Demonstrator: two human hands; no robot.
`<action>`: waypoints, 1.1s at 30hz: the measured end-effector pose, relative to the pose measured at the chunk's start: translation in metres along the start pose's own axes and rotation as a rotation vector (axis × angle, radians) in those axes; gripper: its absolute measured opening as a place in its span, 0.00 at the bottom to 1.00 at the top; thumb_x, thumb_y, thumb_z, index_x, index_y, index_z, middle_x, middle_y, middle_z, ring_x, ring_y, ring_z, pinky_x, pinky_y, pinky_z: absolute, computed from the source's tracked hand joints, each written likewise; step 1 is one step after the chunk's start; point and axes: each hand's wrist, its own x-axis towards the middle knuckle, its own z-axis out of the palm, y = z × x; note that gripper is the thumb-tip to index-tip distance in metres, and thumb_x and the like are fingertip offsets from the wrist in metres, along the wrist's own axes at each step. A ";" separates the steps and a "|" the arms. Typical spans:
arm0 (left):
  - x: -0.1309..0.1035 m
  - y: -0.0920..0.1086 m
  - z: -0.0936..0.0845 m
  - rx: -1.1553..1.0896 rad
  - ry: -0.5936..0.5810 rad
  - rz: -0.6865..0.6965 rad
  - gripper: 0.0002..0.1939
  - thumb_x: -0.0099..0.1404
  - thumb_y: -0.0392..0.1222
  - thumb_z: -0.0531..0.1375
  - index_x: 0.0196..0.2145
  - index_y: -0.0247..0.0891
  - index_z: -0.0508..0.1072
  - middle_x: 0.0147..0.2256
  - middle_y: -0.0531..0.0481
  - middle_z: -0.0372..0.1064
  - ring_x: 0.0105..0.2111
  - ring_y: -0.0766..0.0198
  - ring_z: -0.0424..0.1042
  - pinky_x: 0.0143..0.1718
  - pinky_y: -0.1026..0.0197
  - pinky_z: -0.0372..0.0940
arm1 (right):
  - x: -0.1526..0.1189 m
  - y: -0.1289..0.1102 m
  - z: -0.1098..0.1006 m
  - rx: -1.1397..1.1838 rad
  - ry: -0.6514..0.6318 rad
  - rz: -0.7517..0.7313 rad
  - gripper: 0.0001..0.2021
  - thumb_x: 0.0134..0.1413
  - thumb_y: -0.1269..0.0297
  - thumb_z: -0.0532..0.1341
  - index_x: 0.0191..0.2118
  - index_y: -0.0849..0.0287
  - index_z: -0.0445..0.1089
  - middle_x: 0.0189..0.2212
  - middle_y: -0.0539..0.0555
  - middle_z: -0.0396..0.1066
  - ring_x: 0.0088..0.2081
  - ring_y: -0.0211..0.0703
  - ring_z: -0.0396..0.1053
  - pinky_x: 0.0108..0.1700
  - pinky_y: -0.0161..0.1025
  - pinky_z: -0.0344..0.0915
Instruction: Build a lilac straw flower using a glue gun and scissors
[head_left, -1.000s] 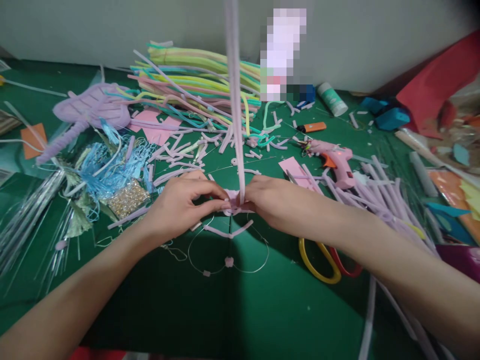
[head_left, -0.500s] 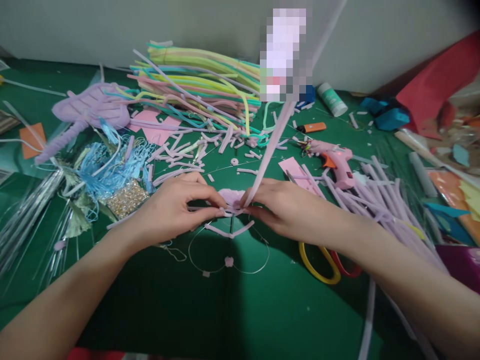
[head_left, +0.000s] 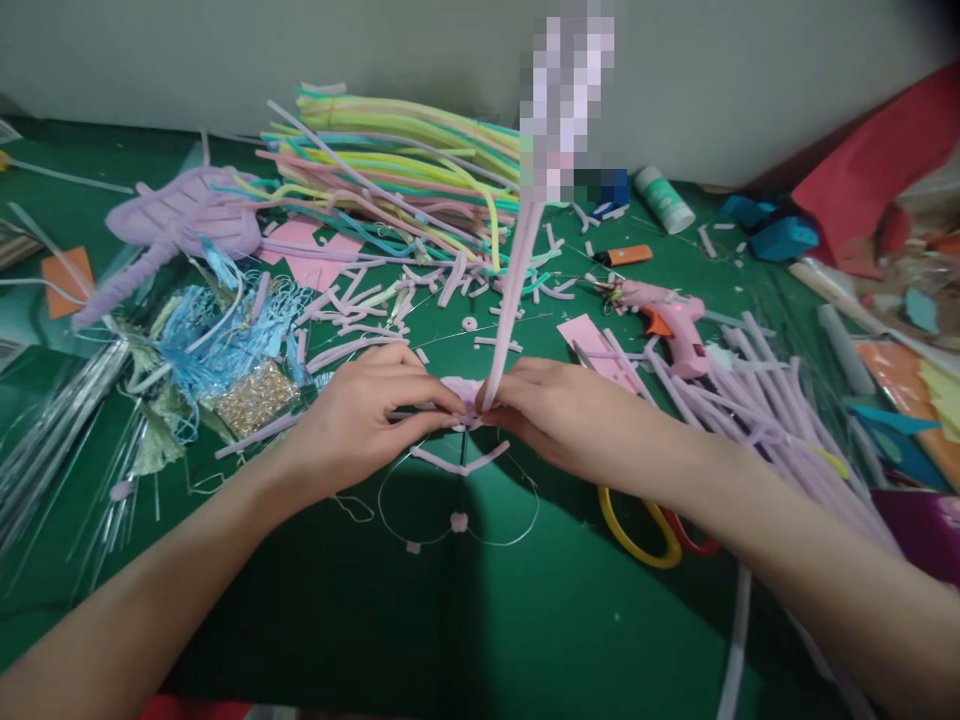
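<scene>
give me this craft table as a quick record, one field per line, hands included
surface: green tabletop
left hand: fingertips pinching a small lilac piece
right hand: fingertips around a long lilac strand rising from the grip
nearest the person: thin wire loops, small pink piece between them
left side: blue tassels, gold beads
right side: pink glue gun, scissors partly hidden by the right forearm
back: bundle of multicoloured fuzzy stems

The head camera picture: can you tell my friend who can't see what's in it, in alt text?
The left hand and right hand pinch a small lilac piece above a green table, with a long lilac strip rising from the right hand. Around them lie colourful craft stems, blue tassels, a pink glue gun and scissors.
</scene>
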 end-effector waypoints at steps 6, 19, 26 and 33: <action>0.000 0.000 0.005 0.006 0.050 -0.018 0.05 0.65 0.38 0.63 0.36 0.38 0.81 0.32 0.52 0.78 0.36 0.62 0.72 0.38 0.63 0.64 | 0.001 -0.002 -0.001 -0.020 0.010 -0.028 0.07 0.62 0.72 0.59 0.43 0.59 0.74 0.33 0.55 0.76 0.37 0.46 0.73 0.40 0.40 0.67; 0.002 0.013 0.014 -0.117 0.097 -0.265 0.05 0.61 0.35 0.63 0.36 0.40 0.76 0.32 0.58 0.80 0.33 0.66 0.79 0.36 0.71 0.69 | 0.007 -0.003 -0.001 -0.073 0.131 -0.038 0.04 0.55 0.68 0.67 0.36 0.62 0.72 0.31 0.55 0.74 0.36 0.48 0.72 0.35 0.40 0.66; 0.000 0.010 0.017 -0.273 0.109 -0.350 0.10 0.59 0.37 0.65 0.39 0.41 0.71 0.30 0.58 0.80 0.33 0.64 0.80 0.35 0.68 0.71 | 0.006 -0.006 0.000 0.007 0.185 -0.094 0.01 0.58 0.71 0.62 0.37 0.62 0.70 0.31 0.54 0.74 0.34 0.45 0.72 0.33 0.37 0.64; -0.001 0.011 0.005 -0.147 -0.065 -0.236 0.08 0.62 0.38 0.60 0.41 0.41 0.74 0.38 0.54 0.78 0.37 0.62 0.77 0.39 0.63 0.70 | 0.009 -0.002 0.001 0.013 0.185 -0.107 0.04 0.59 0.73 0.60 0.35 0.60 0.72 0.29 0.53 0.73 0.33 0.43 0.70 0.33 0.36 0.61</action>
